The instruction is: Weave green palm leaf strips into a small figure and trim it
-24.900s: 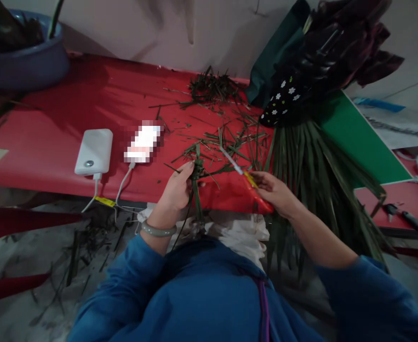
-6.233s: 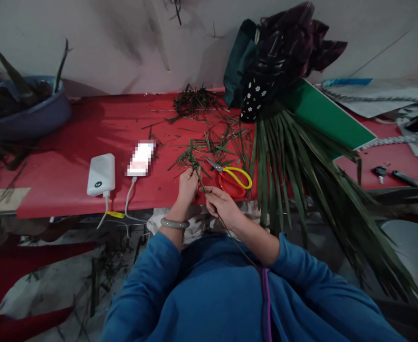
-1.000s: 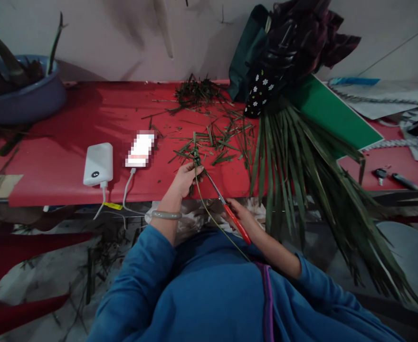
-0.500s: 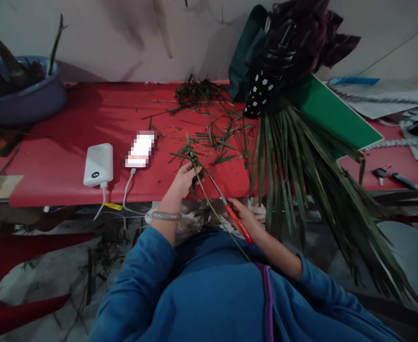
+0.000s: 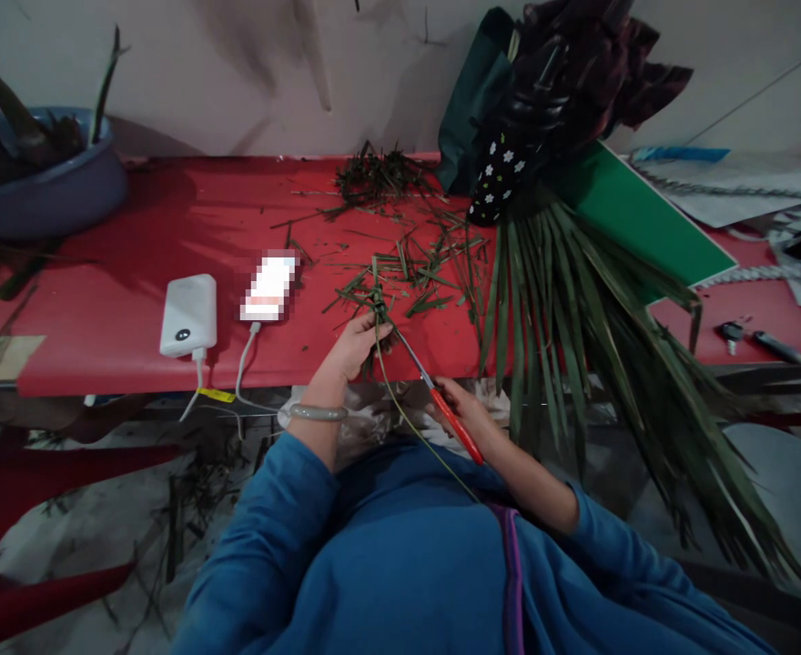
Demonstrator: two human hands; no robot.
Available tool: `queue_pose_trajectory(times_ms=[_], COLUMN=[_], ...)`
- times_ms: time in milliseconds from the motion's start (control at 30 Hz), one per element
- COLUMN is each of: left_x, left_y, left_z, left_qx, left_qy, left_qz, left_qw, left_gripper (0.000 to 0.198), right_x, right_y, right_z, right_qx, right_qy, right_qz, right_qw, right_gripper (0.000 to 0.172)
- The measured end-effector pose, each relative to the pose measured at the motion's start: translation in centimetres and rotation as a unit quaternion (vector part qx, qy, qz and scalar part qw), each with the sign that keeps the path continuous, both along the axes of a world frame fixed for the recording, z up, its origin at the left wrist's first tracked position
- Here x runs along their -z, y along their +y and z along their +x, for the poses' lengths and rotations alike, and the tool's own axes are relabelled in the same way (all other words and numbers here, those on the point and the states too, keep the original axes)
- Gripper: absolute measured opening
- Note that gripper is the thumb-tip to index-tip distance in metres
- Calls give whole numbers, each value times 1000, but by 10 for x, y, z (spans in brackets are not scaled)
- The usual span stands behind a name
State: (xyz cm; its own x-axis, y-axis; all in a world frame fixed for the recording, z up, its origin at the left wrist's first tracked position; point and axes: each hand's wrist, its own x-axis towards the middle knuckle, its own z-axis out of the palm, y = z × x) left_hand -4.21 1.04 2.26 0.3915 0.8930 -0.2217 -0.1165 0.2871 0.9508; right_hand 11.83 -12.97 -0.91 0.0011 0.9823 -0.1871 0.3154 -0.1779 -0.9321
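Note:
My left hand (image 5: 359, 344) is closed on a small woven piece of green palm leaf (image 5: 378, 302) above the front edge of the red-covered table. From that piece a long thin stem (image 5: 400, 405) curves down toward my body. My right hand (image 5: 465, 414) grips red-handled scissors (image 5: 456, 426). Their metal blades point up and left, with the tips close to my left fingers and the woven piece. Whether the blades touch a leaf strip I cannot tell. Leaf scraps (image 5: 428, 268) lie just beyond my hands.
A white power bank (image 5: 188, 315) and a lit phone (image 5: 269, 287), both cabled, lie on the left. Large palm fronds (image 5: 578, 337) hang over the table edge on the right. A blue basin (image 5: 45, 196) stands back left; a green board (image 5: 653, 218) leans back right.
The woven leaf piece has turned more upright and shifted slightly right in my left hand. Its long stem now bends more. My right hand and the scissors have hardly moved.

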Motion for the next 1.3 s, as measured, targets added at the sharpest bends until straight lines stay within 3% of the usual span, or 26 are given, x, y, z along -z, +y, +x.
queue_pose_trajectory(times_ms=[333,633,1300], left_x=[-4,-1,1], left_y=[-1,0,1], left_z=[1,0,-2], left_qx=[-2,13,28], left_qy=[-41,-19,9], left_qz=[-6,1,11], left_qw=[999,1000,999], left_gripper=[19,19,17], right_x=[0,-6,-9], right_y=[0,2,8], right_z=[0,2,-2], right_qx=[9,-11,-2], right_qy=[18,-5,4], right_qz=[-7,19,-14], right_qw=[1000,1000,1000], right_gripper=[41,45,50])
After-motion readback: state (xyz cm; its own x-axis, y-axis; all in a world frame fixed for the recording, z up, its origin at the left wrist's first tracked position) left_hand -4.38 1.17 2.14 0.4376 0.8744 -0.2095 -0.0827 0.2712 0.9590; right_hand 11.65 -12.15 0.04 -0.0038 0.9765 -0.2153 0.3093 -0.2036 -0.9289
